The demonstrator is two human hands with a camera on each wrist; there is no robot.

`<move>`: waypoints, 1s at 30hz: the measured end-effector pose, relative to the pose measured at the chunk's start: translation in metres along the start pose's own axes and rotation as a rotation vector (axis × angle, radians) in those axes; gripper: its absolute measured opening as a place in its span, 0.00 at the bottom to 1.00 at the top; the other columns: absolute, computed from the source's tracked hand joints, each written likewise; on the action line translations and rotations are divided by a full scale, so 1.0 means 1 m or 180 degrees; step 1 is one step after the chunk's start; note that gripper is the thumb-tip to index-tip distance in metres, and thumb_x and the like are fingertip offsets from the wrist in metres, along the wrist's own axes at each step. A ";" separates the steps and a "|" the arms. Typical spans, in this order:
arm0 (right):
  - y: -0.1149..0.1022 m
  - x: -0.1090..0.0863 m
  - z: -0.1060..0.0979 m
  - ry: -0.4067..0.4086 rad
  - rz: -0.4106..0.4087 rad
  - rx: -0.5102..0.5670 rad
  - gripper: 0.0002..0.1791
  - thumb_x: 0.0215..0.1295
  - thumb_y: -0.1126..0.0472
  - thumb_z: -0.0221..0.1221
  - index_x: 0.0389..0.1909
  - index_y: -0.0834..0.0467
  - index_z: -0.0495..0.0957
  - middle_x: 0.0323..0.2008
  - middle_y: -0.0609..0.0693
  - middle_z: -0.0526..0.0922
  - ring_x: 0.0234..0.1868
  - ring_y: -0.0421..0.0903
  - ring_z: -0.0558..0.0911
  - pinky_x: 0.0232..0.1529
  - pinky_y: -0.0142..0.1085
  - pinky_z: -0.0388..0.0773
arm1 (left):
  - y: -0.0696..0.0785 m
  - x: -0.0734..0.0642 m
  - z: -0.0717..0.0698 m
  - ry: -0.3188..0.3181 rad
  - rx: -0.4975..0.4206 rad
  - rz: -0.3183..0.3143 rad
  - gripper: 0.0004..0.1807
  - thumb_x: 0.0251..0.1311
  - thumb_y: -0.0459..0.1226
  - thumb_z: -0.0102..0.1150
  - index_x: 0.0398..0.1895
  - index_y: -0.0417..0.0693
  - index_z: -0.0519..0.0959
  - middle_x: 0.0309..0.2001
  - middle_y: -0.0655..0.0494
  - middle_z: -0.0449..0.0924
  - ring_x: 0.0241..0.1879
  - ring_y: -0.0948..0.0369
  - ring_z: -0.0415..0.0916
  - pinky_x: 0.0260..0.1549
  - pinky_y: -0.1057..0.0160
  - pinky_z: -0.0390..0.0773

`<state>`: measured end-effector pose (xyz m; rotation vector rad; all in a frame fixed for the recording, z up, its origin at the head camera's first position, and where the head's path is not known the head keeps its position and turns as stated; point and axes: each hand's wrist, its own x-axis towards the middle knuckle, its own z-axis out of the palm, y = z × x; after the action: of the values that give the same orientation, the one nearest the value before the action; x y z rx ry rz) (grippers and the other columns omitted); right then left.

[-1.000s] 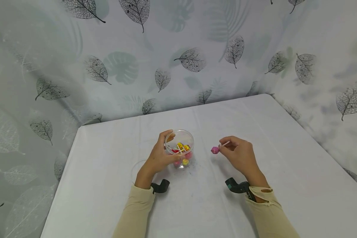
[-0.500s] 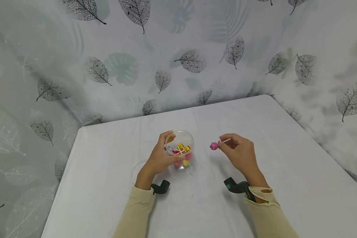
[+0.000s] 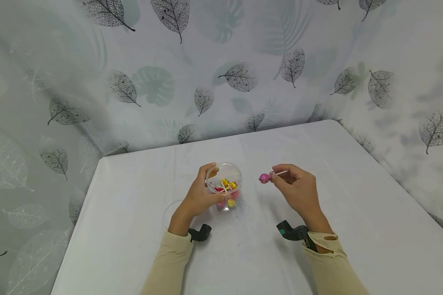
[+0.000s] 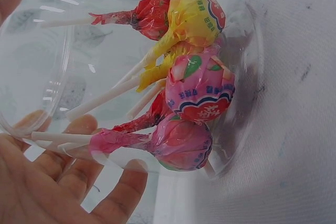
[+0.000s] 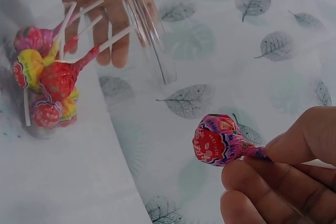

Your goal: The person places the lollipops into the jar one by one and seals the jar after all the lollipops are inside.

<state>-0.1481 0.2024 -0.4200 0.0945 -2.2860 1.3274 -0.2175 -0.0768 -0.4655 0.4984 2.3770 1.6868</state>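
Note:
My left hand (image 3: 198, 196) grips a clear plastic jar (image 3: 224, 167) by its side, thumb in front and fingers behind. The jar stands upright on the table without a lid. Several wrapped lollipops lie inside; the left wrist view shows a yellow lollipop (image 4: 194, 18), a red lollipop (image 4: 152, 17) and a pink lollipop (image 4: 184, 142), with white sticks toward the mouth. To the right of the jar, my right hand (image 3: 297, 188) pinches a pink-and-purple lollipop (image 5: 216, 140) near the base of its wrapped head, above the table. Its head points left toward the jar.
A clear round lid (image 3: 168, 211) lies on the white-covered table (image 3: 122, 229), partly behind my left wrist. Leaf-patterned curtains (image 3: 155, 82) hang along the back and sides. Each wrist carries a dark camera mount (image 3: 291, 231).
My right hand has raised the lollipop's head slightly and shifted it a little left; its stick now lies flatter. The left hand keeps its hold on the jar.

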 end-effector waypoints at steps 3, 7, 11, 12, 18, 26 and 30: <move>-0.003 0.001 0.001 0.0013 -0.0021 0.0061 0.08 0.69 0.65 0.66 0.46 0.60 0.88 0.37 0.53 0.92 0.34 0.32 0.86 0.33 0.28 0.81 | 0.000 -0.001 0.000 0.0007 0.0020 -0.0030 0.55 0.50 0.42 0.82 0.78 0.66 0.56 0.75 0.60 0.66 0.68 0.49 0.68 0.64 0.43 0.74; -0.007 0.003 0.004 0.0031 -0.0042 0.0104 0.07 0.69 0.65 0.67 0.45 0.60 0.88 0.37 0.53 0.92 0.34 0.32 0.86 0.33 0.28 0.81 | -0.001 -0.001 0.000 0.0013 0.0024 -0.0018 0.55 0.50 0.42 0.82 0.77 0.66 0.56 0.75 0.60 0.66 0.68 0.48 0.68 0.64 0.43 0.74; -0.009 0.005 0.006 0.0032 -0.0073 0.0166 0.07 0.68 0.65 0.67 0.45 0.60 0.88 0.37 0.53 0.91 0.33 0.32 0.87 0.32 0.28 0.81 | 0.000 -0.001 0.000 0.0000 -0.0031 -0.0005 0.55 0.50 0.41 0.83 0.77 0.65 0.57 0.76 0.58 0.65 0.68 0.47 0.68 0.64 0.42 0.74; -0.010 0.005 0.006 0.0031 -0.0083 0.0183 0.07 0.68 0.65 0.67 0.45 0.60 0.88 0.37 0.53 0.91 0.33 0.33 0.87 0.32 0.28 0.81 | 0.000 -0.001 0.000 0.0000 -0.0042 -0.0006 0.55 0.50 0.41 0.83 0.77 0.65 0.57 0.76 0.58 0.65 0.68 0.47 0.69 0.64 0.42 0.74; -0.012 0.006 0.008 0.0021 -0.0102 0.0285 0.07 0.68 0.66 0.67 0.45 0.59 0.88 0.38 0.53 0.91 0.34 0.36 0.88 0.33 0.27 0.82 | 0.001 -0.001 -0.001 0.0004 -0.0053 -0.0018 0.55 0.49 0.42 0.83 0.77 0.65 0.57 0.75 0.59 0.66 0.67 0.45 0.70 0.63 0.43 0.75; -0.016 0.008 0.012 0.0021 -0.0147 0.0378 0.07 0.68 0.66 0.67 0.45 0.60 0.88 0.39 0.54 0.91 0.34 0.36 0.88 0.34 0.27 0.82 | 0.000 -0.001 -0.001 0.0010 -0.0006 0.0002 0.56 0.49 0.42 0.83 0.78 0.63 0.56 0.75 0.60 0.66 0.69 0.44 0.68 0.64 0.42 0.73; -0.018 0.009 0.014 0.0016 -0.0178 0.0404 0.07 0.68 0.67 0.66 0.45 0.61 0.88 0.40 0.54 0.91 0.34 0.35 0.87 0.35 0.26 0.82 | 0.000 0.000 -0.001 -0.0001 -0.0013 0.0011 0.57 0.50 0.43 0.83 0.79 0.60 0.56 0.76 0.58 0.65 0.70 0.44 0.67 0.65 0.40 0.72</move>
<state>-0.1556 0.1834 -0.4074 0.1958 -2.1774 1.4409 -0.2174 -0.0778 -0.4648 0.5024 2.3733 1.6927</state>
